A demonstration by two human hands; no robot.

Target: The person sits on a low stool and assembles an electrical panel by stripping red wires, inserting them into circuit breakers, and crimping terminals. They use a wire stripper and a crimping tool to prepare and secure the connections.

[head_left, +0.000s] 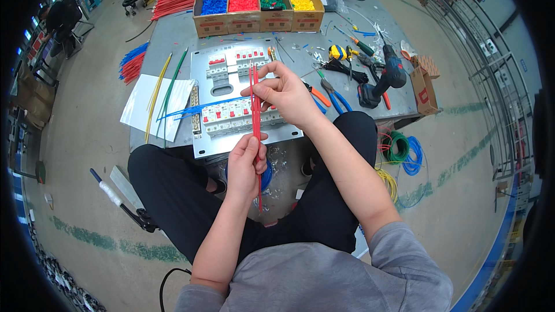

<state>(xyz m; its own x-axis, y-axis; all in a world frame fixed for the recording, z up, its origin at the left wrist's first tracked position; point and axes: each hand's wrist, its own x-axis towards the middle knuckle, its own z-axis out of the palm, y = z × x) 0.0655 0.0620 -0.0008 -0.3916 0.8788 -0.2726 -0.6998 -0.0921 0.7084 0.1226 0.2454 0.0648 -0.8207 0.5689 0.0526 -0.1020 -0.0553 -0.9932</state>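
A thin bundle of red wires (256,118) stands nearly upright in front of me. My left hand (247,160) is closed around its lower part, and the wire ends stick out below the fist. Higher up, my right hand (277,92) pinches the same bundle near its top, thumb and fingers together. Behind the hands lies a metal mounting plate (202,89) carrying a row of circuit breakers (222,117) and smaller breaker groups farther back. Several blue wires (202,108) lie across the plate and reach past its left edge. My right hand hides part of the breaker row.
Cardboard boxes (245,23) of blue, red, green and yellow caps stand at the back. On the right lie a cordless drill (384,78), pliers (337,95) and a tape measure (339,52). White sheets (141,110) with yellow and green wires lie left. Wire coils (396,148) rest on the floor.
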